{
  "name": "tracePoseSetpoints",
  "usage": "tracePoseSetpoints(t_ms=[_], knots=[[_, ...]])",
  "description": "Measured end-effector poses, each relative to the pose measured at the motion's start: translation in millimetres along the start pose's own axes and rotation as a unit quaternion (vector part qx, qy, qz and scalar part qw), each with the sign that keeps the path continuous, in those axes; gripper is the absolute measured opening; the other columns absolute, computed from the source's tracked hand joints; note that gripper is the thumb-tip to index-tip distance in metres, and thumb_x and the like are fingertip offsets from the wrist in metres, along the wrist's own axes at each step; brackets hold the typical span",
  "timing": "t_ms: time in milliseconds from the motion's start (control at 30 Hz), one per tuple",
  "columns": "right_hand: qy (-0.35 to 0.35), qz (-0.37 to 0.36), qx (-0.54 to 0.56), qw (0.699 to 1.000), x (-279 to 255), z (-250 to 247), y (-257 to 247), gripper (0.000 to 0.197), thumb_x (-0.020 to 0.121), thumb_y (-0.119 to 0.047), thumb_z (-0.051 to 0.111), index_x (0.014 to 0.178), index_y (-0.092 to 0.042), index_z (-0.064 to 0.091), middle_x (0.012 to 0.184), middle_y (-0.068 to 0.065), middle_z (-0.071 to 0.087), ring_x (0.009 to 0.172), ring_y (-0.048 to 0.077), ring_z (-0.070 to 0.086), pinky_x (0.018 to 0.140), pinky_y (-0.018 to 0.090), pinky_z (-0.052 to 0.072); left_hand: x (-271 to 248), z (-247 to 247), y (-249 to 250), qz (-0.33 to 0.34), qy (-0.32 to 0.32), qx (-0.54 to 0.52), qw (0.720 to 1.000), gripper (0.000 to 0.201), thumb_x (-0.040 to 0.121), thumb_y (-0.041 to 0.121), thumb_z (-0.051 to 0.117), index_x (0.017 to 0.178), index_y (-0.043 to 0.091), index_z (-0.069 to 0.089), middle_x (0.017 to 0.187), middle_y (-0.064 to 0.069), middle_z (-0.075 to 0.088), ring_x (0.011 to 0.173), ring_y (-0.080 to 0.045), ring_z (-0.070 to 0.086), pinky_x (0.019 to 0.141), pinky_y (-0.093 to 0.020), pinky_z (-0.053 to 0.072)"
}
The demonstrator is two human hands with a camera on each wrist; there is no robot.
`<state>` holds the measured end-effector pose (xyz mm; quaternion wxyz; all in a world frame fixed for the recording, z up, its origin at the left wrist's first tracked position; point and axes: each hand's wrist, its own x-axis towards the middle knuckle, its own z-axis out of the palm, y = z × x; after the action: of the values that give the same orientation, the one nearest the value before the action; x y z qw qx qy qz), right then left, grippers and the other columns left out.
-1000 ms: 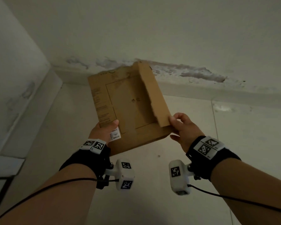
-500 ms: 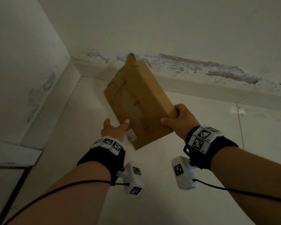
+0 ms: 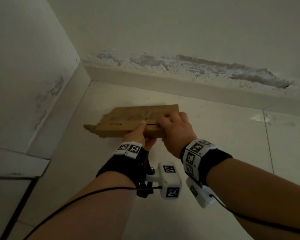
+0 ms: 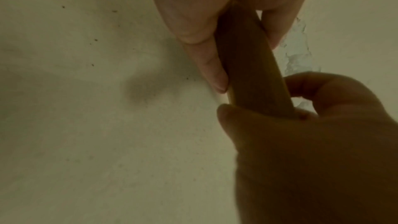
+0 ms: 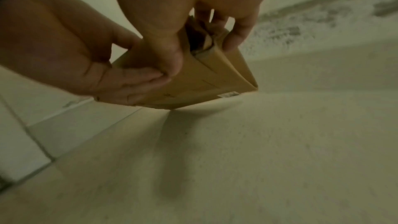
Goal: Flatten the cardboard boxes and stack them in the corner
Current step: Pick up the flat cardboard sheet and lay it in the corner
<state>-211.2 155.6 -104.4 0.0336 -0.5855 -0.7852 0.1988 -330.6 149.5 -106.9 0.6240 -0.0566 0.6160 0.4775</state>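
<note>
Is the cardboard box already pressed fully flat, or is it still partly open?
Still partly open. In the right wrist view the cardboard box shows a dark gap between its layers at the end, while both hands hold it.

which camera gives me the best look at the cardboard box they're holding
The head view: it shows the whole flattened cardboard box with both hands on its near end. The right wrist view shows only the gripped end; the left wrist view shows just a dark edge between fingers.

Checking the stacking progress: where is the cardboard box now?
Head view, centre: the cardboard box is held by both hands low over the floor, near the wall corner.
</note>
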Motion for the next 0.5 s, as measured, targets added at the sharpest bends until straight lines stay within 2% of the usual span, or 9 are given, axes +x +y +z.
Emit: tracePoseSetpoints(t_ms=[100,133,167,233,267,333,400,433,500], knots=[[-0.035,0.137,0.13,0.981,-6.3,11.5,3.9,0.059,0.072,-0.041,0.068,0.125,-0.028,0.046,0.142,0.006,0.029,0.128,0.031,0.03,0.105,0.041,0.036,12.3,-10.1,-4.2,-0.01,0.032,0.021,0.999,0.044,0.085,0.018,0.062,0.126,0.006,0.05,0.12,-0.02,0.061,0.101,-0.035,0.061,0.075,-0.041,0.053],[-0.041,0.194,0.185,0.963,-6.9,16.0,5.3,0.065,0.07,-0.046,0.069,0.127,-0.029,0.042,0.14,0.008,0.032,0.124,0.031,0.038,0.1,0.041,0.042,15.8,-13.5,-5.2,-0.01,0.036,0.031,0.999,0.044,0.085,0.018,0.062,0.126,0.006,0.051,0.124,-0.021,0.06,0.105,-0.036,0.06,0.077,-0.041,0.052],[-0.054,0.239,0.253,0.936,-6.8,20.8,5.7,0.067,0.071,-0.047,0.069,0.128,-0.03,0.038,0.133,0.009,0.038,0.115,0.031,0.048,0.088,0.04,0.05,19.6,-16.0,-6.1,-0.012,0.04,0.045,0.998,0.044,0.086,0.019,0.062,0.126,0.006,0.051,0.125,-0.02,0.06,0.107,-0.036,0.06,0.076,-0.04,0.052],[-0.089,0.297,0.396,0.864,-4.4,30.5,3.8,0.061,0.078,-0.042,0.065,0.128,-0.03,0.032,0.118,0.012,0.052,0.092,0.028,0.06,0.066,0.037,0.056,24.9,-19.9,-7.3,-0.011,0.048,0.074,0.996,0.042,0.086,0.02,0.061,0.125,0.006,0.052,0.124,-0.019,0.06,0.109,-0.035,0.059,0.076,-0.038,0.05],[-0.096,0.317,0.44,0.835,-1.9,35.5,2.3,0.056,0.081,-0.038,0.062,0.128,-0.029,0.031,0.111,0.013,0.056,0.084,0.027,0.062,0.063,0.038,0.057,27.7,-22.1,-7.4,-0.013,0.053,0.084,0.995,0.042,0.087,0.02,0.06,0.125,0.006,0.051,0.123,-0.019,0.06,0.109,-0.035,0.059,0.077,-0.038,0.05],[-0.078,0.34,0.462,0.815,4.0,42.9,-0.3,0.05,0.086,-0.029,0.058,0.128,-0.028,0.031,0.105,0.016,0.059,0.079,0.028,0.061,0.063,0.039,0.059,31.9,-25.1,-7.4,-0.02,0.054,0.095,0.994,0.041,0.087,0.02,0.059,0.125,0.007,0.051,0.113,-0.017,0.061,0.102,-0.034,0.058,0.077,-0.039,0.049],[-0.051,0.365,0.462,0.807,12.2,48.8,-2.1,0.05,0.086,-0.024,0.057,0.129,-0.026,0.03,0.105,0.016,0.059,0.082,0.031,0.062,0.061,0.038,0.059,34.2,-25.1,-5.3,-0.031,0.052,0.113,0.992,0.04,0.089,0.021,0.057,0.125,0.007,0.05,0.099,-0.014,0.058,0.102,-0.032,0.057,0.077,-0.042,0.048],[-0.041,0.382,0.459,0.801,16.9,50.9,-3.3,0.051,0.086,-0.024,0.058,0.129,-0.024,0.029,0.102,0.015,0.057,0.082,0.032,0.062,0.064,0.04,0.059,36.3,-24.7,-4.0,-0.037,0.052,0.124,0.99,0.04,0.09,0.022,0.055,0.127,0.007,0.049,0.099,-0.013,0.058,0.108,-0.032,0.056,0.078,-0.043,0.049],[-0.028,0.409,0.443,0.797,26.4,53.2,-6.7,0.05,0.084,-0.025,0.06,0.125,-0.016,0.033,0.096,0.012,0.054,0.084,0.034,0.062,0.076,0.045,0.058,38.6,-24.3,0.9,-0.039,0.051,0.154,0.986,0.043,0.092,0.022,0.052,0.132,0.006,0.047,0.118,-0.016,0.058,0.122,-0.03,0.052,0.084,-0.044,0.05]])
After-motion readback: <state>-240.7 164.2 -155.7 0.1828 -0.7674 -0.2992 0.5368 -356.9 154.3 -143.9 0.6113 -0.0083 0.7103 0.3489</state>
